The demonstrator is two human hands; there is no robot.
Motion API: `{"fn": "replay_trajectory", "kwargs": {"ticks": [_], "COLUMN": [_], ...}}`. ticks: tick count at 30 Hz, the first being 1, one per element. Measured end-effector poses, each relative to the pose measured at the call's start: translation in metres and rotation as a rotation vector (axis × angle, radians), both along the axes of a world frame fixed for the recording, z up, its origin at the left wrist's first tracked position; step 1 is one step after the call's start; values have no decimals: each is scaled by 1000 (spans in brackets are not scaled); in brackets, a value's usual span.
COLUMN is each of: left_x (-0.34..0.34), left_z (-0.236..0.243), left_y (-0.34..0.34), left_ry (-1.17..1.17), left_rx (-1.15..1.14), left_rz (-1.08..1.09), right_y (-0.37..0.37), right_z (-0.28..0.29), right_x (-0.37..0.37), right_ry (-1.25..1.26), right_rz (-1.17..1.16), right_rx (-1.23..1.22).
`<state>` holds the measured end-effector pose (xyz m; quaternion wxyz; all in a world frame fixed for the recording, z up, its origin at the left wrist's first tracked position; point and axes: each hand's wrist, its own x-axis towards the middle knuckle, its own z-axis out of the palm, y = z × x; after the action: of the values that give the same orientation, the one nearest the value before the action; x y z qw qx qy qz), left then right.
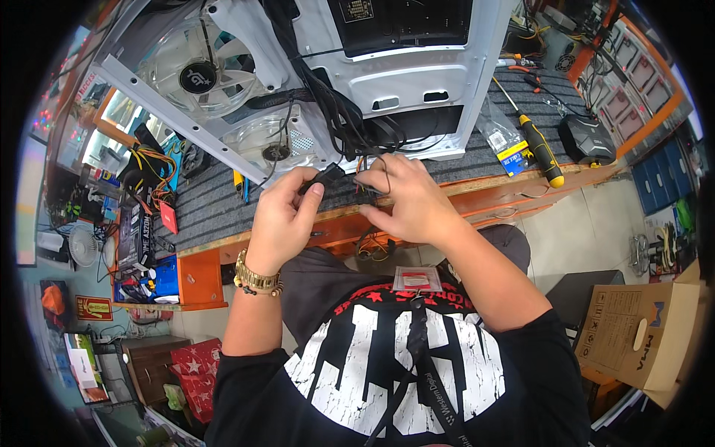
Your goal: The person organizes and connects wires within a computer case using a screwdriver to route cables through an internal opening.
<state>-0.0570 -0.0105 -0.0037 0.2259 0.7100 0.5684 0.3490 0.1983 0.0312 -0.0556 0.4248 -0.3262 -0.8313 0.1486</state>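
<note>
A black plug [328,176] is gripped between the thumb and fingers of the left hand [287,216], over the front edge of the workbench [223,212], probably so that its end can be presented to the other side. By the right hand [410,197], with fingers curled and thumb apart, thin wires [362,165] are met; whether they are pinched cannot be told. The white computer case [480,74] is placed with its open side toward the person, perhaps so that the dark cables [328,97] can be reached.

Printing is seen on the black shirt [313,417] (large white letters, cracked on purpose, it seems), on the lanyard [439,395], on the brown carton [622,331] and on the yellow-and-blue label of a clear bag [495,127]. A round emblem is carried by the fan [197,77].
</note>
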Motion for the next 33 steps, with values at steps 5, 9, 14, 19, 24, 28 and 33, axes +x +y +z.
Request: {"fn": "replay_trajectory", "kwargs": {"ticks": [5, 9, 14, 19, 24, 28, 33], "left_x": [0, 2, -11, -2, 9, 12, 14], "left_z": [0, 4, 5, 15, 33, 36, 46], "left_y": [4, 7, 12, 13, 14, 18, 18], "left_ry": [-60, -258, -454, -303, 84, 110, 226], "left_rx": [143, 23, -218, -130, 215, 252, 250], "left_rz": [-7, -35, -63, -32, -72, -108, -118], "right_y": [2, 4, 7, 18, 7, 10, 12], "right_z": [-15, -9, 5, 2, 29, 12, 9], "right_x": [-8, -14, -17, -13, -13, -19, -18], "right_ry": [-58, 122, 363, 332, 309, 484, 423], "right_rz": [0, 79, 68, 106, 143, 201, 177], "right_rx": [41, -108, -358, -291, -882, -916, -680]}}
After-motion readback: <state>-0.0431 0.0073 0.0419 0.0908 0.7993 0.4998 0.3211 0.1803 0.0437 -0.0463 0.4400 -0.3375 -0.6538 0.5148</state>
